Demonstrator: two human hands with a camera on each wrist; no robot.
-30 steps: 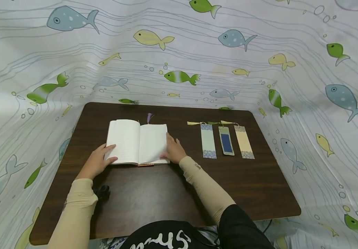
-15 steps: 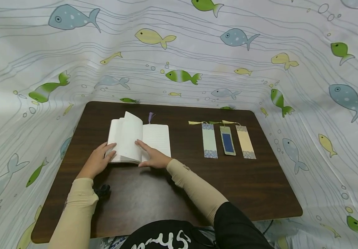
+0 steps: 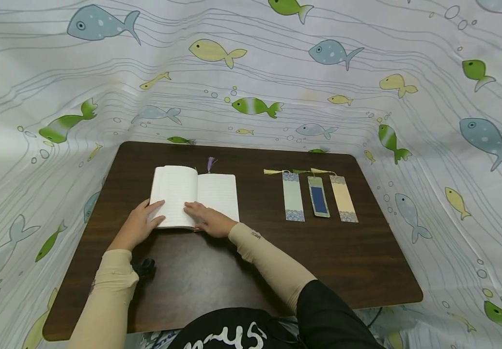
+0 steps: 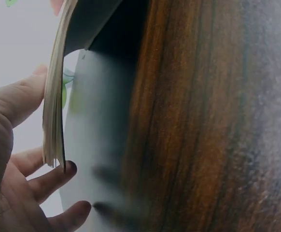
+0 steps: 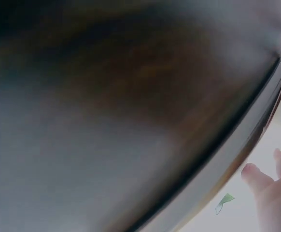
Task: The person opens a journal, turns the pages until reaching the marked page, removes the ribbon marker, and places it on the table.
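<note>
An open notebook point(image 3: 218, 186) with lined white pages lies on the table's left half. A purple tassel point(image 3: 210, 165) sticks out past its top edge near the spine. At the left edge of the notebook, my left hand point(image 3: 134, 225) holds the page stack; the left wrist view shows the thumb point(image 4: 27, 94) on the pages and fingers around the edge. My right hand point(image 3: 212, 220) rests across the lower spine, fingers stretched over the left page. The right wrist view is mostly dark and blurred, with part of the notebook's edge point(image 5: 227, 166) visible.
Right of the notebook lie three tasselled bookmarks: a pale green one point(image 3: 292, 196), a green and blue one point(image 3: 318, 198) and a cream one point(image 3: 344, 198). They rest on the dark wooden table point(image 3: 251, 300). A fish-print curtain point(image 3: 277, 63) surrounds the table.
My right hand has moved left from the notebook's right edge, turning a page over. That page stood half raised and now lies flat on the left. My left hand stays in place.
</note>
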